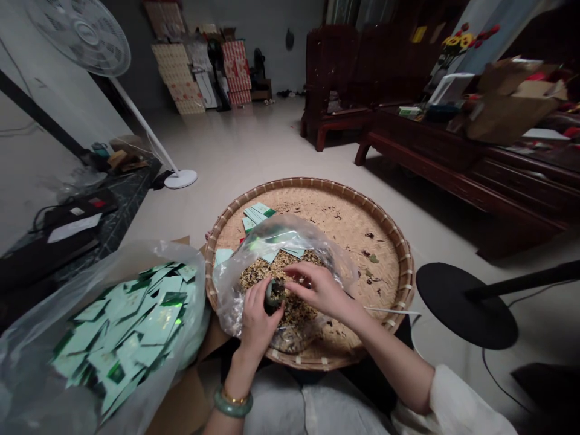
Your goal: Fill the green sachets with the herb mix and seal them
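My left hand (pixel 260 317) is curled around a small dark green packet (pixel 270 295), its rounded mouth facing right. Just beside that mouth is my right hand (pixel 315 287), thumb and fingers bent and a little apart; any small bit at its fingertips is too small to make out. Both hands are over a loose dry mix (pixel 258 272) of pale grains and dark pieces. It lies in a clear plastic bag (pixel 231 308) spread open on a round woven bamboo tray (pixel 385 229). Several flat light green packets (pixel 258 211) rest on the tray's far left.
At the left, a large clear bag (pixel 190 260) holds many light green packets (pixel 154 320). A standing fan (pixel 181 179) is beyond it. A black round stand base (pixel 466 305) is to the right. Dark wooden furniture (pixel 453 157) and stacked boxes (pixel 179 75) are farther back.
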Available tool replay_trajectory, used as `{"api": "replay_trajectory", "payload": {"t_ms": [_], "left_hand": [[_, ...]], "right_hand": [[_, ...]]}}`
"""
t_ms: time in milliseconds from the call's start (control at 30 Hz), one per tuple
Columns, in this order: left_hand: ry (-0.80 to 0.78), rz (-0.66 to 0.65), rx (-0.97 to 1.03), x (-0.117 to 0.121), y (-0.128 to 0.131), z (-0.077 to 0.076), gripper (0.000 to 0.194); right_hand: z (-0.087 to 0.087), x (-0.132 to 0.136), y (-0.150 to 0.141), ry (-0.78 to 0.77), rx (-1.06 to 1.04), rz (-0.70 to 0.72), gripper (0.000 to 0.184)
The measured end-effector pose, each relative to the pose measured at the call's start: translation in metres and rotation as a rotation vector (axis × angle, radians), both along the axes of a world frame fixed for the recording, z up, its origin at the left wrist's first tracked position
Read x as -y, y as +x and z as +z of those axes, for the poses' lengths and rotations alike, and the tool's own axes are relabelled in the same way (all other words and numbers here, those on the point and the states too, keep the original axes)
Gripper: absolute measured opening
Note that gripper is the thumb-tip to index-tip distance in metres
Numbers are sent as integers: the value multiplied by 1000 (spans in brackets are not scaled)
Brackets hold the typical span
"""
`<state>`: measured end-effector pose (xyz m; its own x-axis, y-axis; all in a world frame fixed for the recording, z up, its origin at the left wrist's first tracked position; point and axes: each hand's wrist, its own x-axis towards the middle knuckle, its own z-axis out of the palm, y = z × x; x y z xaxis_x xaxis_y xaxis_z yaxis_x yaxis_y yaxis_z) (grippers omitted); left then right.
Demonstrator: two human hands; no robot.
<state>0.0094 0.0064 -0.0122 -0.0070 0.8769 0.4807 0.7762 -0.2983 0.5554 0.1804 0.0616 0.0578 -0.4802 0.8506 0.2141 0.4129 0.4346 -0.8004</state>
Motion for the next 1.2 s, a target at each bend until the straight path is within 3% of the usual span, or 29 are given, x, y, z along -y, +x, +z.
{"api": "replay_trajectory", "payload": {"t_ms": [67,233,500,567,700,833,933,1067,1200], "left_hand": [[13,-12,-13,0,1,-2,51],[6,-25,-22,0,1,-3,52],[-15,30,10,1,-6,0,50],[-16,57,10,1,-8,0,49],[-16,88,-4,2,-11,-2,49],[-12,85,-12,2,-11,-3,49],[-3,83,-13,2,-9,-2,48],[10,93,-16,2,-9,0,47],[11,104,-11,3,-12,0,47]], "right_hand": [[1,1,-5,16,10,14,32],[0,-3,-15,45,85,64,17],[7,-12,-9,34,-160,-133,19],[5,-12,-2,3,-48,-102,23],[-15,-3,18,-141,450,113,16],[-41,12,25,-243,682,132,12],[-51,14,15,-224,541,107,31],[-52,2,-1,-150,243,15,56],[-52,-5,5,-166,407,42,21]]}}
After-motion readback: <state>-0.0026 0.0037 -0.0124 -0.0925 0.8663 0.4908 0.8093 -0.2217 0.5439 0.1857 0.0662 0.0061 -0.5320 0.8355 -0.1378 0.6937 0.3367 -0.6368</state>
